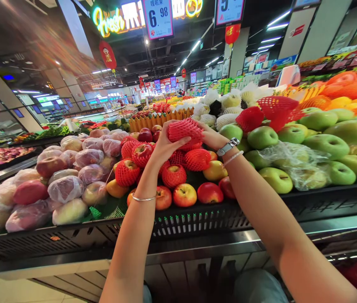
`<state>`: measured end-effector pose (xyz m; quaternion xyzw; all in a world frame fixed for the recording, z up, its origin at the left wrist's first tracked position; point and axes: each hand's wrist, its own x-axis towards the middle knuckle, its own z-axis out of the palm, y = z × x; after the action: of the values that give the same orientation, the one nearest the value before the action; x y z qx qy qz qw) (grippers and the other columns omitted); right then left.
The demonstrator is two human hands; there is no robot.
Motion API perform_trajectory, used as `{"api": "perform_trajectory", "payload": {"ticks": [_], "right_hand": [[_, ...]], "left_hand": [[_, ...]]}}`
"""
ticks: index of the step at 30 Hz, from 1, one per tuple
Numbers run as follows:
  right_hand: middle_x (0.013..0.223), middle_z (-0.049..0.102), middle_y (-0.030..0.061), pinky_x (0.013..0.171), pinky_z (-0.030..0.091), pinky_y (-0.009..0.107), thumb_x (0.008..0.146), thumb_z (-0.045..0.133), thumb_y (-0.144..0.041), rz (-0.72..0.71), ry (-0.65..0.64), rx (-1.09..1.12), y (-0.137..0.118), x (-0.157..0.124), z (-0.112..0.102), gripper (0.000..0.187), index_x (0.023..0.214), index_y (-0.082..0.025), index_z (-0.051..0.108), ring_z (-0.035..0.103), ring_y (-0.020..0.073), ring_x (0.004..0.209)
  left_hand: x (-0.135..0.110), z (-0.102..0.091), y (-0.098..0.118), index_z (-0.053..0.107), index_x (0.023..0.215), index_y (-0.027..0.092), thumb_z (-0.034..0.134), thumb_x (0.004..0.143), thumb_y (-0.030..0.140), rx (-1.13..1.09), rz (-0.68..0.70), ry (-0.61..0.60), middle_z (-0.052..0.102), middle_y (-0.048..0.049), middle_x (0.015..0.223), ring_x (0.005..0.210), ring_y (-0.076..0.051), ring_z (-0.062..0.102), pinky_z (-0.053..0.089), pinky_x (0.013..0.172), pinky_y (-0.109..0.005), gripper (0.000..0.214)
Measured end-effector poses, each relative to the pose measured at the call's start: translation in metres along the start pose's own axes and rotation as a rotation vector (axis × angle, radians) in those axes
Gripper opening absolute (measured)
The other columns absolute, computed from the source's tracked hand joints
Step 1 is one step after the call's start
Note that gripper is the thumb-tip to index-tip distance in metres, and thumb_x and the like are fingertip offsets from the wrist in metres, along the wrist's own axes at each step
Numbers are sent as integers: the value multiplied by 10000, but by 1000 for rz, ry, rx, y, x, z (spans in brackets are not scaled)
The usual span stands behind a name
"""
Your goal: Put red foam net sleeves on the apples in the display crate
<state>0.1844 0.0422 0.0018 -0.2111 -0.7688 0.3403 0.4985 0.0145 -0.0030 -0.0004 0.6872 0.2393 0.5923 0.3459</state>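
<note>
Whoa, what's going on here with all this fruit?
A person is holding a red foam net sleeve with their left hand and right hand, above a shop display of fruit. Right below the hands, some apples wear red nets and others are bare apples. Big green fruit sits to the right, and fruit wrapped in plastic bags lies to the left.

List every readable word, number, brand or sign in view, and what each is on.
"Fresh": neon sign overhead; the white characters beside it are too blurred to read.
"6.98": hanging price board; the small line above it is too small to read.
"5": second price board, cut off by the top edge.
Distant hanging boards: too small to read.
</note>
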Motion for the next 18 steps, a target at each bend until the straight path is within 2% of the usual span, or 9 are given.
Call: {"api": "perform_trajectory", "payload": {"ticks": [3,5,7,9,12,15,18], "right_hand": [[1269,648,54,1202,305,428,651,673,-373,-22,29,11,2,1,-3,442,1060,-206,646,491,254,1324],[1214,673,61,1149,389,431,662,667,-393,-21,36,-11,2,1,-3,388,998,-200,658,540,261,1267],[1098,707,66,1012,517,425,680,664,-431,0,23,-40,1,2,-2,341,921,-190,664,619,265,1134],[931,719,59,796,601,393,715,651,-492,61,36,-40,-2,2,0,339,853,-182,653,681,245,918],[761,691,42,595,590,331,775,626,-576,152,135,21,-6,3,1,402,798,-176,622,662,183,659],[816,700,73,661,591,344,827,573,-620,62,268,-61,-11,3,4,457,814,-167,633,662,178,700],[1045,690,111,905,550,441,880,503,-618,-187,318,-348,-14,2,12,487,1012,-177,659,651,227,961]], "left_hand": [[1,3,0,572,1053,244,793,692,343,40,10,67,660,0,1054,1032,-164,631,476,1005,-299,435],[2,5,-2,584,1000,234,778,710,313,43,-2,114,673,-2,1012,1007,-162,640,474,1002,-297,358],[3,7,-5,591,973,225,777,713,297,19,-19,153,682,-3,979,991,-164,648,485,995,-306,328],[4,8,-7,594,975,216,773,720,310,-58,-54,182,690,-6,977,990,-174,658,510,982,-335,326],[6,7,-5,587,1019,217,742,755,321,-284,-175,221,699,-21,1036,1048,-210,666,544,971,-398,324],[7,3,4,590,1093,216,614,855,393,-537,-303,296,697,-48,1114,1156,-239,635,555,981,-412,297],[7,-2,14,576,1211,197,417,927,559,-726,-337,350,691,-76,1153,1213,-249,604,557,987,-396,487]]}}
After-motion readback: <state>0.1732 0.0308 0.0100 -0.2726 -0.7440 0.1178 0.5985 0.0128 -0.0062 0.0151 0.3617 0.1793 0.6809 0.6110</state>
